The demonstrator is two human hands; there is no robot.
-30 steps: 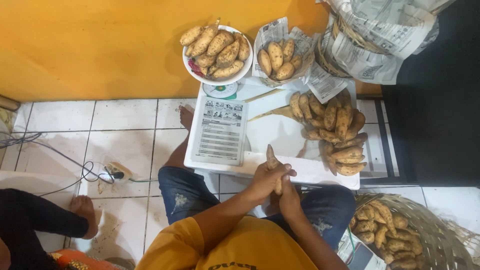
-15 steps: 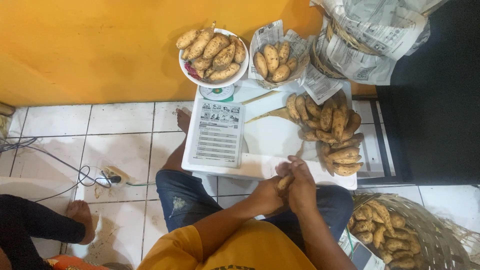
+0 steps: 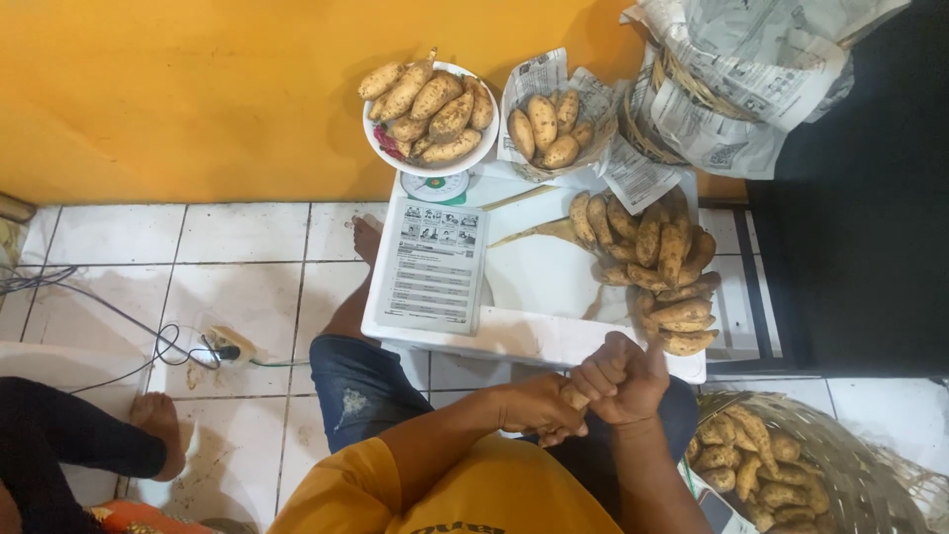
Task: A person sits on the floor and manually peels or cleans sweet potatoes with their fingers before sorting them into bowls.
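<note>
Both hands (image 3: 593, 394) now hide more sweet potato (image 3: 573, 397).

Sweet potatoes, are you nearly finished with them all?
Not yet. Some look done: a white bowl is heaped full, a paper-lined basket holds more, and a pile lies on the white table. Both hands, left hand and right hand, grip one sweet potato. The woven basket beside the person holds plenty more.

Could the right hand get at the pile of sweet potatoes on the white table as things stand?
Probably yes: the pile lies uncovered just ahead of the right hand, nothing between. But that hand grips a sweet potato together with the left hand.
</note>
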